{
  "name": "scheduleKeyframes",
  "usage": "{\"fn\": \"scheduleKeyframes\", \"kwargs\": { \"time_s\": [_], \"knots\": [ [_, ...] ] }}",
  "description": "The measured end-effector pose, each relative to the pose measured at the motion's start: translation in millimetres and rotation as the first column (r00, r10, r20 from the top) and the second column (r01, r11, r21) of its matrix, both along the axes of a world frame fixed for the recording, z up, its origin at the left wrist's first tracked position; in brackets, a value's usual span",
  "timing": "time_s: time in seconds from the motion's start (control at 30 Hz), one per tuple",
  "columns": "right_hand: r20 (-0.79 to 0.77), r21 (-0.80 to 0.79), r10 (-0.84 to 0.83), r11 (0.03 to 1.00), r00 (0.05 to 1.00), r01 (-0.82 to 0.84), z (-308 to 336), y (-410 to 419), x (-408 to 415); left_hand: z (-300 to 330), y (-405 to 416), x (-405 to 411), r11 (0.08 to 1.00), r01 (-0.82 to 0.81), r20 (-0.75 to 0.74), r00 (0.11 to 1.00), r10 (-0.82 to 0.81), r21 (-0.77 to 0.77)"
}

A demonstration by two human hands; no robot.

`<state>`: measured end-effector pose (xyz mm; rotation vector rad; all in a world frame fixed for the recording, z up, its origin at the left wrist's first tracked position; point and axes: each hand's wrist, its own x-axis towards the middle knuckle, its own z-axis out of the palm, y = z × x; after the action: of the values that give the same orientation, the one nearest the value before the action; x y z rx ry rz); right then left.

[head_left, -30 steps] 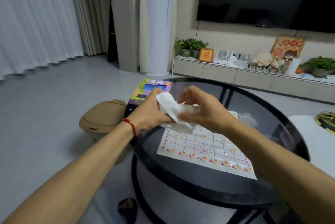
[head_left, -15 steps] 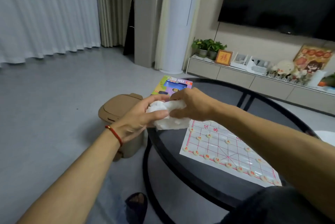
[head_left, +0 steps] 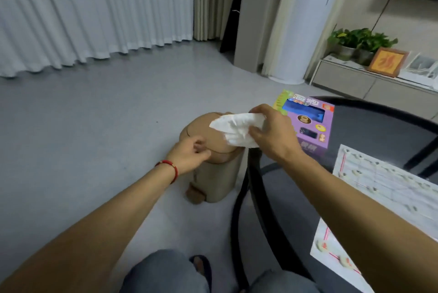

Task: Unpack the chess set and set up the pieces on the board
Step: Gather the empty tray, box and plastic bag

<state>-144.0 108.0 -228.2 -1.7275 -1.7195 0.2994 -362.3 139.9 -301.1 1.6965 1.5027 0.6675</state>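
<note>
My right hand (head_left: 272, 133) grips a crumpled white wrapper (head_left: 237, 129) and holds it above the lid of a tan pedal bin (head_left: 213, 174) on the floor. My left hand (head_left: 189, 157), with a red cord at the wrist, touches the front of the bin's lid with loosely curled fingers and holds nothing. The white paper chess board (head_left: 384, 188) with red lines lies on the dark round glass table (head_left: 379, 131) at the right, with small round pieces (head_left: 343, 262) set along its lines. The purple game box (head_left: 310, 126) stands at the table's near-left edge.
The bin stands right against the table's black frame (head_left: 244, 197). Grey floor spreads to the left, up to white curtains (head_left: 94, 12). A low cabinet (head_left: 355, 79) with plants and a framed picture runs along the far right wall. My knees (head_left: 166, 271) and a slipper show at the bottom.
The view swung left and down toward the bin. My left hand let go of the wrapper and dropped to the bin lid. My right hand carried the wrapper off the table to above the bin.
</note>
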Motion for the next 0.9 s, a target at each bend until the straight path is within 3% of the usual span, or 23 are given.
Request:
{"fn": "scheduleKeyframes", "kwargs": {
  "time_s": [0.07,0.1,0.17,0.27,0.43,0.53,0.9],
  "knots": [
    [0.020,0.027,-0.044,0.999,0.999,0.044,-15,25,-7,-36,22,-8,0.997,0.071,-0.316,0.947,-0.061,0.020],
    [0.036,0.032,-0.056,0.998,0.998,0.055,-22,36,-10,-52,32,-8,0.992,0.128,-0.396,0.912,-0.109,0.022],
    [0.081,0.050,-0.065,0.997,0.995,0.061,-35,53,-13,-74,48,-4,0.976,0.212,-0.483,0.860,-0.167,0.041],
    [0.108,0.068,-0.085,0.995,0.991,0.078,-48,71,-12,-96,62,-1,0.969,0.226,-0.577,0.806,-0.131,0.096],
    [0.073,0.083,-0.127,0.989,0.989,0.120,-56,80,-7,-114,54,-4,0.967,0.219,-0.649,0.756,-0.083,0.131],
    [0.009,0.153,-0.164,0.975,0.986,0.161,-49,82,-5,-109,51,-3,0.972,0.223,-0.687,0.718,-0.112,0.076],
    [-0.022,0.140,-0.185,0.972,0.982,0.187,-23,61,-12,-82,45,10,0.974,0.040,-0.576,0.800,-0.165,-0.224]
  ]
}}
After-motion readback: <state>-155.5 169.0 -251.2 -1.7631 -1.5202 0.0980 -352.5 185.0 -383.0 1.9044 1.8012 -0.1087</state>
